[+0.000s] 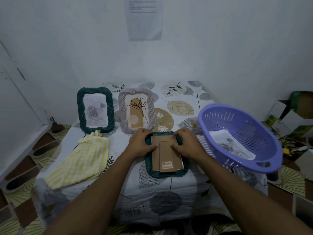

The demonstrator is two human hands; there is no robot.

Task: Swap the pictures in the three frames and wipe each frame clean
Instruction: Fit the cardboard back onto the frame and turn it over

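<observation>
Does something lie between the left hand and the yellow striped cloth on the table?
Nothing visible does. Only bare patterned tablecloth separates the left hand, holding the face-down dark green frame, from the yellow striped cloth.

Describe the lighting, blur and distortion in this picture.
Head view: dim, bluish, even light without hard shadows; wide-angle distortion stretches the picture's corners; the paper sheet on the wall is too blurred to read; the face-down frame at centre is sharpest.
</observation>
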